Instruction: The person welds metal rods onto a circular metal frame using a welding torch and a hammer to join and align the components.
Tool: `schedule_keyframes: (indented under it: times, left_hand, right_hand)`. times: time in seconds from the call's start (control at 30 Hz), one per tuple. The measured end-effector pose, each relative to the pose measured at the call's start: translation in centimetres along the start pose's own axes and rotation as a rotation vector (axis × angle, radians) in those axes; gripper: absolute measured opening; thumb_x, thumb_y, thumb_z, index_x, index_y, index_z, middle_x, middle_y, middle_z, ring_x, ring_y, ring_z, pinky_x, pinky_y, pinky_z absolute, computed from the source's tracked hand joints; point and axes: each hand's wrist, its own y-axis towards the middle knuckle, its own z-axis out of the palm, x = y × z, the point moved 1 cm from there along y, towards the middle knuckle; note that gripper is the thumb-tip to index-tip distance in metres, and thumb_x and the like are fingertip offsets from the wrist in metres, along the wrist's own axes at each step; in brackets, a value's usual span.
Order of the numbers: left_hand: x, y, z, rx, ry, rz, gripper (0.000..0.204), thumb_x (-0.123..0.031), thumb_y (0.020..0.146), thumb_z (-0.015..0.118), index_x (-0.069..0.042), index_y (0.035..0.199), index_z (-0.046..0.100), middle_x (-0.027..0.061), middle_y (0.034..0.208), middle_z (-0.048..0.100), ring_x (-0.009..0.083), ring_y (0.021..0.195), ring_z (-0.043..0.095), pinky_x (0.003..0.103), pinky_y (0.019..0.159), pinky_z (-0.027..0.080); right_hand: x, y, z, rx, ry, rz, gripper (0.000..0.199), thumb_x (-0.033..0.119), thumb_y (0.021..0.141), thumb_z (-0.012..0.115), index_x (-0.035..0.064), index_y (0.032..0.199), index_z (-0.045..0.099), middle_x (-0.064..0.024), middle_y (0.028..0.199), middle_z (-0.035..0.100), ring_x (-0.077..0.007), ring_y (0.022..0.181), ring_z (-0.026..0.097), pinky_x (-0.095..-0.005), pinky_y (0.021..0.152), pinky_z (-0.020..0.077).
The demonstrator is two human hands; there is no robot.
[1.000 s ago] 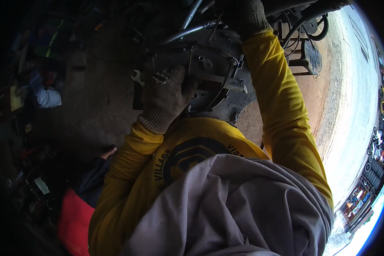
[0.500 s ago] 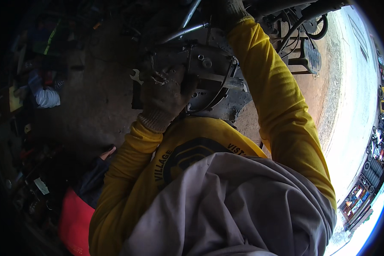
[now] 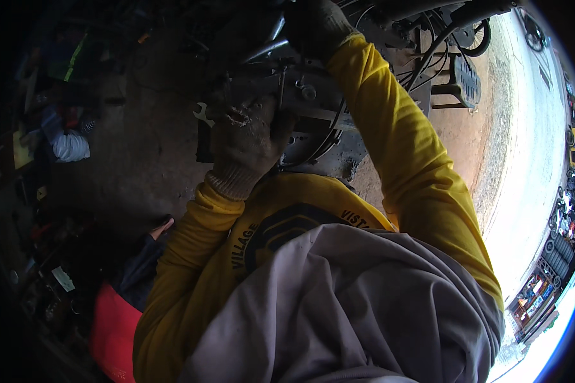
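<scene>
My left hand (image 3: 246, 137), in a worn knit glove, is closed around a small open-ended wrench (image 3: 203, 115) whose jaw sticks out to the left. It presses against a grey metal engine block (image 3: 313, 102) of a motorbike-like machine. My right hand (image 3: 316, 25), also gloved, reaches higher up and grips a shiny metal tube (image 3: 268, 46) at the top of the machine. Both arms are in yellow sleeves. What the wrench's far end sits on is hidden by the glove.
Black cables (image 3: 428, 51) and a footrest (image 3: 463, 80) hang on the machine's right side. Dark dirt floor lies to the left with a white bundle (image 3: 70, 145) and scattered tools. A red object (image 3: 112, 332) sits at lower left. Bright pale ground lies to the right.
My right hand has slid upward along the machine toward the top edge. My left hand with the wrench has stayed at the engine, shifting only slightly.
</scene>
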Motion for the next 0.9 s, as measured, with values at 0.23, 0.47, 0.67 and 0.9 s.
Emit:
schedule_keyframes:
  times: [0.23, 0.47, 0.67, 0.9]
  left_hand:
    - [-0.5, -1.0, 1.1, -0.053, 0.113, -0.009, 0.031, -0.025, 0.085, 0.063, -0.018, 0.116, 0.063, 0.0077, 0.100, 0.058, 0.0225, 0.085, 0.064, 0.037, 0.065, 0.055]
    - [-0.7, -0.1, 0.3, -0.104, -0.005, 0.025, 0.017, -0.024, 0.088, 0.065, -0.013, 0.102, 0.065, 0.0070, 0.094, 0.060, 0.0215, 0.081, 0.065, 0.035, 0.063, 0.054]
    - [-0.5, 0.0, 0.8, -0.163, -0.060, -0.046, 0.025, -0.034, 0.093, 0.066, -0.011, 0.084, 0.061, 0.0072, 0.074, 0.061, 0.0260, 0.058, 0.065, 0.038, 0.053, 0.052]
    - [-0.4, -0.5, 1.2, -0.209, -0.173, -0.129, 0.028, -0.036, 0.092, 0.068, -0.010, 0.083, 0.061, 0.0086, 0.070, 0.062, 0.0273, 0.058, 0.066, 0.039, 0.053, 0.053]
  right_hand:
    - [-0.6, 4.8, -9.6, 0.098, 0.575, 0.338, 0.041, 0.006, 0.087, 0.060, -0.0041, 0.126, 0.054, -0.0188, 0.100, 0.067, -0.0383, 0.090, 0.067, -0.0393, 0.071, 0.0544]
    - [-1.2, 0.7, -9.5, -0.109, -0.295, 0.364, 0.040, 0.017, 0.086, 0.064, -0.0017, 0.121, 0.059, -0.0173, 0.104, 0.065, -0.0351, 0.098, 0.064, -0.0415, 0.082, 0.0545]
    - [-1.8, -1.1, -6.6, 0.200, -0.643, 0.053, 0.025, 0.021, 0.085, 0.062, 0.0043, 0.103, 0.069, -0.0140, 0.106, 0.067, -0.0325, 0.102, 0.063, -0.0443, 0.096, 0.0493]
    - [0.8, 0.8, -9.5, 0.511, -0.654, 0.212, 0.019, 0.020, 0.085, 0.062, 0.0074, 0.097, 0.070, -0.0114, 0.099, 0.068, -0.0316, 0.098, 0.063, -0.0442, 0.094, 0.0491]
